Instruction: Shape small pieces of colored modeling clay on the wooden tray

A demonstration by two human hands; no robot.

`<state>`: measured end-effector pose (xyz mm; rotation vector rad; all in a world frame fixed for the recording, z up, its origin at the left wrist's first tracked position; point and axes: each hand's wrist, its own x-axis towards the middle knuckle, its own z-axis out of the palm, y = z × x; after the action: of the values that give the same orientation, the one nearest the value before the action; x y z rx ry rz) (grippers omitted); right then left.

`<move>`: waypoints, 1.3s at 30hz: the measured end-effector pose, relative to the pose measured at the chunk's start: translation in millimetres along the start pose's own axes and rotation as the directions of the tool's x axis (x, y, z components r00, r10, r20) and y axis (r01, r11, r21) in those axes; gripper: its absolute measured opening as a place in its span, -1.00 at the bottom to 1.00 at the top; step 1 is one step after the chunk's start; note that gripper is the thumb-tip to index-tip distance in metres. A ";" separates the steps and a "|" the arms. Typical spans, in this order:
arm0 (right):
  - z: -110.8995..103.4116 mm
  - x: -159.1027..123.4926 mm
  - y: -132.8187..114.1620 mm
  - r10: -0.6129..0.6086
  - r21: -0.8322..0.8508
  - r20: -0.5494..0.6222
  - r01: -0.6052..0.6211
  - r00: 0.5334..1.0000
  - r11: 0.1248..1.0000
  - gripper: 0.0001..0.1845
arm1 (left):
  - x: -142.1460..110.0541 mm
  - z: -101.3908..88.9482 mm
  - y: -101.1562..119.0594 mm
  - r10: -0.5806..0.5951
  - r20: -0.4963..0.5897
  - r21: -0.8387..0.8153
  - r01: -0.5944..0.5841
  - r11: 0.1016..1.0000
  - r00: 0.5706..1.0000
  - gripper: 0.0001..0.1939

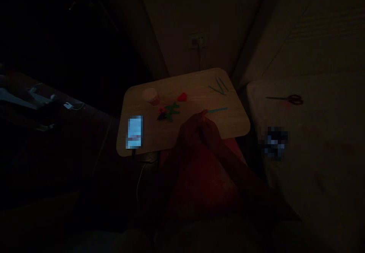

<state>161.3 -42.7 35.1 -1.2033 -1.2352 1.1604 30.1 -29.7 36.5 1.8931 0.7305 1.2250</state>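
The scene is very dark. My left hand (189, 131) and my right hand (212, 133) meet over the front edge of a small wooden table (196, 83). Their fingers are bunched together, and what they hold, if anything, is lost in the dark. A teal strip (218, 110) lies just beyond the fingertips. Left of the hands lie a green and dark craft piece (170, 113) and a red piece (182, 97). Several green sticks (219, 86) rest near the table's far right corner.
A lit phone (134, 132) lies at the table's front left, with a pale cup (150, 95) behind it. Scissors (288, 99) lie on the pale surface (319, 161) to the right. A wall socket (198, 40) with a cable sits behind the table.
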 end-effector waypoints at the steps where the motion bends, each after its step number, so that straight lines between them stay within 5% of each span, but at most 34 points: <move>1: 0.4 0.4 -0.8 0.003 0.016 0.007 -0.003 1.000 1.000 -0.28 | -0.4 0.2 1.0 -0.009 -0.002 -0.044 0.009 0.999 1.000 -0.49; 8: 3.1 1.2 -1.0 0.124 0.218 0.170 -0.161 0.978 0.963 -0.25 | -4.4 1.5 -0.9 -0.209 -0.022 -0.340 0.189 0.921 0.978 -0.33; 17: 14.9 -2.0 16.3 0.137 0.319 0.224 -0.205 0.965 0.925 -0.24 | -2.2 -4.0 -7.5 -0.361 -0.150 -0.217 0.325 0.920 0.921 -0.55; 22: 13.1 -0.2 21.6 0.119 0.193 0.217 -0.162 0.969 0.968 -0.15 | -8.1 -7.7 -13.5 -0.230 -0.180 0.040 0.240 0.970 0.957 -0.58; 27: 4.8 0.5 11.1 0.053 -0.095 0.170 -0.037 0.984 0.995 -0.24 | -13.2 -11.4 -17.7 -0.126 -0.048 0.165 0.132 0.977 0.991 -0.59; 31: 3.2 -2.1 9.9 0.059 -0.113 0.159 -0.041 0.986 0.993 -0.23 | -11.0 -10.5 -13.9 -0.084 0.026 0.057 0.082 0.995 0.996 -0.55; 39: 5.0 -1.9 16.6 0.081 0.270 0.243 -0.147 0.967 0.952 -0.26 | -11.6 -7.5 -9.0 -0.247 0.005 -0.412 0.227 0.883 0.969 -0.37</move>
<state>156.6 -43.9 18.4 -0.9525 -1.1272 1.5428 18.3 -31.6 25.2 1.3908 0.6472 1.1630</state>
